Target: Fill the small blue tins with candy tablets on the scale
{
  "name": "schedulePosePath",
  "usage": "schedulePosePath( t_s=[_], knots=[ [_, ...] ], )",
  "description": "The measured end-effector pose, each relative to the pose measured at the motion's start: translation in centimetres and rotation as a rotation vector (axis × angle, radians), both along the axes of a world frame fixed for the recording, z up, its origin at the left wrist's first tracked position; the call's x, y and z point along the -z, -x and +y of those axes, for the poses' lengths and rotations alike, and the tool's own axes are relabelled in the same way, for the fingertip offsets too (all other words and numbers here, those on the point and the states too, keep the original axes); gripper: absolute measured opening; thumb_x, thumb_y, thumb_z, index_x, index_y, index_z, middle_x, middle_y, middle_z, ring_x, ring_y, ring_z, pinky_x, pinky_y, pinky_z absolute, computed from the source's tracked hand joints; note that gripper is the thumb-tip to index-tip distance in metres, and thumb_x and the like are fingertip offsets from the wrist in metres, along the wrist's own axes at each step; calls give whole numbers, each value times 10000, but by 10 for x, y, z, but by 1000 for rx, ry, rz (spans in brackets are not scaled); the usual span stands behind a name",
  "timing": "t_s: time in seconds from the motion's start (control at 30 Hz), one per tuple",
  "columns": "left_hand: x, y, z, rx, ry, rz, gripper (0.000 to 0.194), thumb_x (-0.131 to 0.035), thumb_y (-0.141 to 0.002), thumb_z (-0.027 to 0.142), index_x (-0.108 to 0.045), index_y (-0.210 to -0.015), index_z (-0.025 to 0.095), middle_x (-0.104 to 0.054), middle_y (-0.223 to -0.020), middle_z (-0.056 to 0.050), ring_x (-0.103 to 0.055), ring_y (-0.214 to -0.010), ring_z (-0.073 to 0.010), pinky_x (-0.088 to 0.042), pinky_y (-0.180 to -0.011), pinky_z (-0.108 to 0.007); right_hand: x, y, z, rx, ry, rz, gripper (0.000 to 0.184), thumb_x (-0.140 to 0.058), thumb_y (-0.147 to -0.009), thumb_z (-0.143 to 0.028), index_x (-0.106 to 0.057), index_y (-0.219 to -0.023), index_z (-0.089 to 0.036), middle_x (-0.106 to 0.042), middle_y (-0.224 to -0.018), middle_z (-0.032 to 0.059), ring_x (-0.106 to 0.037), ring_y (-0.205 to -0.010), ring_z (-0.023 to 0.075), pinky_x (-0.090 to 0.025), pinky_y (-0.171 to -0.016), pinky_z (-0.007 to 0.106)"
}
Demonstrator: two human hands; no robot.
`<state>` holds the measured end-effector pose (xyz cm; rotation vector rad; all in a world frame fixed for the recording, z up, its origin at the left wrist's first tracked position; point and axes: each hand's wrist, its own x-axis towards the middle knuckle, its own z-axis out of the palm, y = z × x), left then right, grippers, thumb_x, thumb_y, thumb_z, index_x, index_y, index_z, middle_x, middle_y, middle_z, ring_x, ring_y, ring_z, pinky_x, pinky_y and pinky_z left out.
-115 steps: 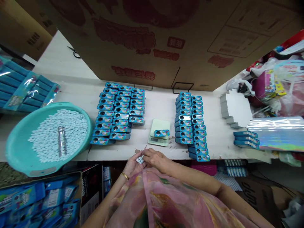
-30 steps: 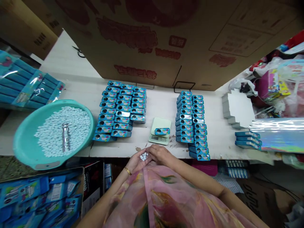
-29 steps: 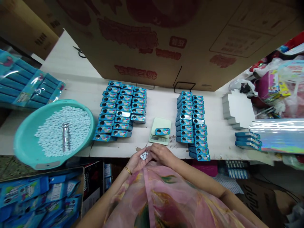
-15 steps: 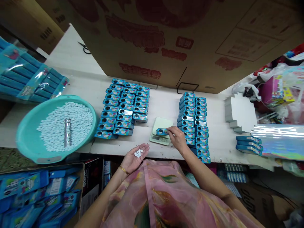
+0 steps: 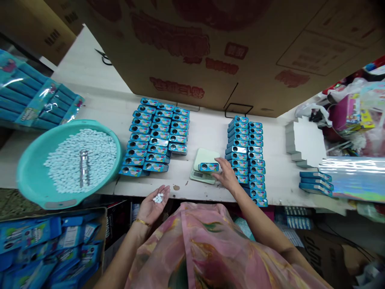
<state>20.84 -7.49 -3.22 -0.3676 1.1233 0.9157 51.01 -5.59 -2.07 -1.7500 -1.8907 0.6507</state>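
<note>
My left hand (image 5: 154, 204) is palm up near the table's front edge, cupping several small white candies (image 5: 158, 198). My right hand (image 5: 225, 174) has its thumb and forefinger spread at the right end of a small blue tin (image 5: 208, 167); whether the fingertips touch it I cannot make out. That tin, with a dark round spot on its top, rests on a pale green kitchen scale (image 5: 207, 154). Rows of similar blue tins (image 5: 158, 142) stand left of the scale. Two more columns of blue tins (image 5: 240, 142) are just right of it, beside my right hand.
A turquoise basin (image 5: 33, 168) of white candies holds a metal scoop (image 5: 84, 168). A large cardboard box (image 5: 186, 48) rises behind the tins. Scissors (image 5: 104, 57) lie at back left. White card stacks (image 5: 306, 140) and a few blue tins (image 5: 315, 180) are at right. Blue packets (image 5: 45, 249) fill a box below left.
My left hand has moved left with the candies, toward the basin. The fingers of my right hand have spread from their pinch at the tin's end, and the tin stays on the scale.
</note>
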Motion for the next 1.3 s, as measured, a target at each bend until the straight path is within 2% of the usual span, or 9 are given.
schedulePosePath(
  t_s=[0.2,0.33,0.53,0.63,0.73,0.9,1.03,1.13,1.3],
  knots=[
    [-3,4,-3,-9,6,32,209,-384,-773,73,-572,-865,69,-616,-869,-136,-585,-869,-189,-520,-703,-274,-2,21,13,-94,48,-64,343,-542,-717,-198,-478,-1054,-196,-515,-977,73,-455,-914,218,-396,-800,368],
    [-5,11,-7,-28,8,48,209,-378,-779,84,-572,-856,72,-619,-864,-136,-598,-824,-181,-522,-684,-273,-5,63,34,-154,20,-74,343,-531,-728,-206,-469,-1065,-187,-505,-987,77,-442,-900,210,-399,-790,349],
    [-8,9,-4,-20,-21,10,207,-384,-780,95,-571,-865,68,-622,-866,-138,-599,-820,-181,-521,-689,-281,10,117,67,-134,13,-128,376,-468,-759,-165,-439,-1133,-180,-470,-1070,80,-423,-951,199,-414,-773,323],
    [-7,6,-2,14,-23,8,215,-376,-782,90,-571,-870,67,-624,-866,-141,-601,-818,-185,-524,-678,-280,5,91,49,-114,-81,-139,345,-421,-793,-169,-440,-1138,-181,-466,-1092,74,-409,-985,188,-402,-797,312],
    [-2,3,-2,47,5,-2,229,-361,-789,85,-565,-892,77,-626,-867,-134,-597,-840,-191,-527,-672,-287,-9,36,5,-44,-140,-240,243,-402,-817,-210,-516,-1030,-176,-499,-1016,77,-423,-952,188,-376,-811,332],
    [5,-11,3,134,33,-52,206,-384,-774,69,-568,-866,69,-629,-860,-138,-601,-829,-191,-523,-677,-285,-15,-33,-57,65,13,-605,199,-460,-792,-237,-551,-959,-178,-515,-966,90,-428,-888,220,-361,-724,339],
    [-3,-38,20,229,14,-77,177,-420,-756,72,-581,-829,58,-633,-836,-145,-608,-800,-186,-519,-668,-265,4,-43,-66,39,-23,-656,245,-442,-800,-205,-516,-1025,-144,-504,-1019,107,-415,-927,223,-349,-754,334],
    [-12,-55,36,242,-61,-88,176,-425,-758,89,-587,-819,60,-636,-831,-142,-609,-785,-178,-518,-662,-257,15,-49,-71,74,-85,-653,190,-434,-803,-200,-555,-931,-130,-508,-1001,114,-411,-932,220,-343,-776,331],
    [-17,-58,46,250,-112,-97,176,-437,-753,91,-585,-846,68,-639,-822,-133,-611,-769,-173,-519,-645,-257,3,-54,-76,1,-138,-680,166,-435,-784,-140,-585,-836,-188,-491,-1061,82,-369,-1003,242,-318,-793,362]
  ],
)
